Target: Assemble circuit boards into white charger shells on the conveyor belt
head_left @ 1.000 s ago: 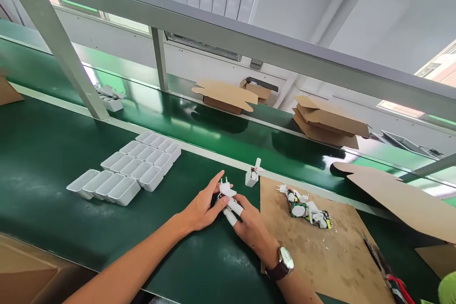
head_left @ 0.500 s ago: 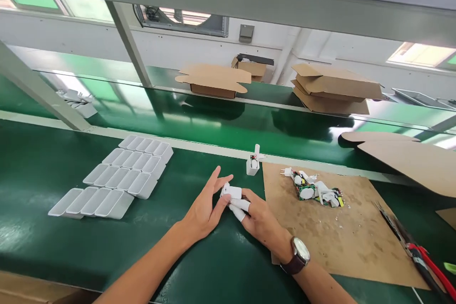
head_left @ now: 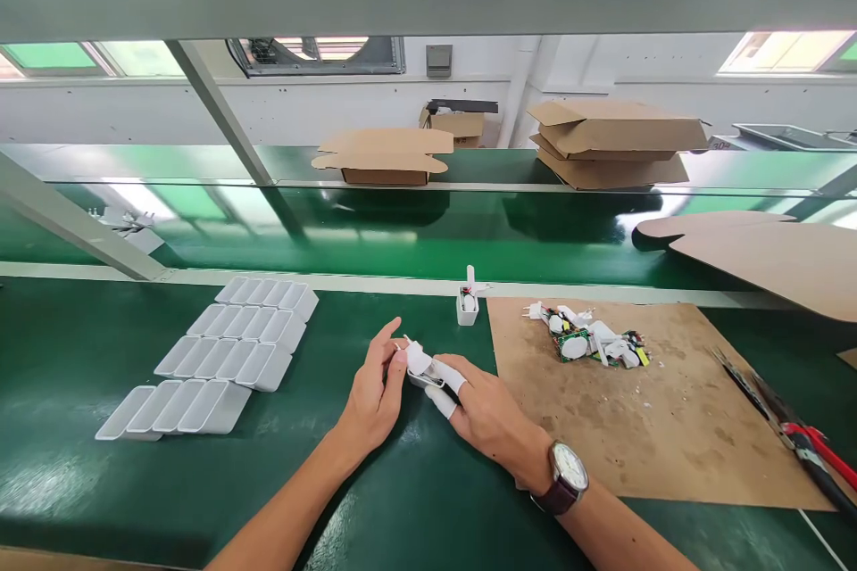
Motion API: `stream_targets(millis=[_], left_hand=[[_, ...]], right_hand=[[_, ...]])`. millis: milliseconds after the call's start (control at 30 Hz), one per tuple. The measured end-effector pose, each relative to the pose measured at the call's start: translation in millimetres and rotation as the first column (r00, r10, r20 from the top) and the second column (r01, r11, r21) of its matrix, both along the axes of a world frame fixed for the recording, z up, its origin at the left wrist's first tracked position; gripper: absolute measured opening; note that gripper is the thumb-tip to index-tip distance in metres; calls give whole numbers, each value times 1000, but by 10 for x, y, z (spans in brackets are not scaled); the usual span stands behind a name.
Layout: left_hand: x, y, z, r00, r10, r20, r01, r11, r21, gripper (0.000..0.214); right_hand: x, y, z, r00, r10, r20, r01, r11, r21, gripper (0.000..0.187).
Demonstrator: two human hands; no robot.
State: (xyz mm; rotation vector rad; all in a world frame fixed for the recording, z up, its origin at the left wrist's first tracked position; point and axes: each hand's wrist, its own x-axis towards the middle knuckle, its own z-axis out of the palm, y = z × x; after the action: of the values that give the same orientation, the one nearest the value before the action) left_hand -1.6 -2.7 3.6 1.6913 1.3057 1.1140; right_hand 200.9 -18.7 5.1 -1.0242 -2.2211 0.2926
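Note:
Both hands meet over the middle of the green bench. My right hand (head_left: 492,406), with white covers on two fingertips and a watch on the wrist, grips a small open white plastic case (head_left: 428,381). Over the case's opening sits a white plug piece (head_left: 419,359) with prongs pointing left. My left hand (head_left: 373,393) is closed at the prong end, thumb and fingertips pinching the plug piece. Just beyond the hands stands another white case (head_left: 467,310), upright, with electronic parts inside and white pieces sticking out of its top.
Rows of open white cases (head_left: 220,357) stand at left. To the right, a brown cardboard sheet (head_left: 603,446) carries a heap of circuit boards with white plug pieces (head_left: 589,339). Tweezers (head_left: 740,382) and a red-and-black-handled tool (head_left: 813,446) lie at its right edge. Folded cartons (head_left: 616,143) rest behind.
The white piece has been turned, so the case's open side and the prongs now show. My left fingers have closed in from spread to a pinch. The camera view has levelled.

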Motion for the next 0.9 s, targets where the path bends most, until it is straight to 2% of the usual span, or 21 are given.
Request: stream_targets(millis=[167, 333, 400, 533, 633, 800, 900], left_hand=[[3, -10, -25, 1000, -19, -19, 20, 999, 29, 46], [2, -1, -7, 1000, -21, -23, 22, 999, 43, 44], [-2, -5, 3, 999, -22, -33, 23, 999, 43, 45], [-4, -16, 11, 998, -27, -52, 28, 999, 31, 46], [-3, -15, 20, 999, -26, -47, 27, 999, 21, 47], [-21, 7, 54, 998, -26, -60, 24, 999, -41, 50], [-28, 12, 50, 999, -42, -13, 41, 998, -42, 54]], right_hand=[[-12, 8, -27, 998, -7, 68, 6, 1000, 22, 29], [-17, 8, -46, 994, -53, -92, 48, 997, -58, 34], [-12, -4, -43, 992, -66, -104, 57, 995, -86, 36], [-4, -25, -19, 1000, 2, -31, -3, 999, -47, 36], [-2, -24, -3, 999, 4, -52, -6, 999, -41, 35], [-5, 6, -5, 991, -3, -135, -16, 990, -140, 34], [-14, 49, -19, 950, -30, -310, -53, 966, -253, 29]])
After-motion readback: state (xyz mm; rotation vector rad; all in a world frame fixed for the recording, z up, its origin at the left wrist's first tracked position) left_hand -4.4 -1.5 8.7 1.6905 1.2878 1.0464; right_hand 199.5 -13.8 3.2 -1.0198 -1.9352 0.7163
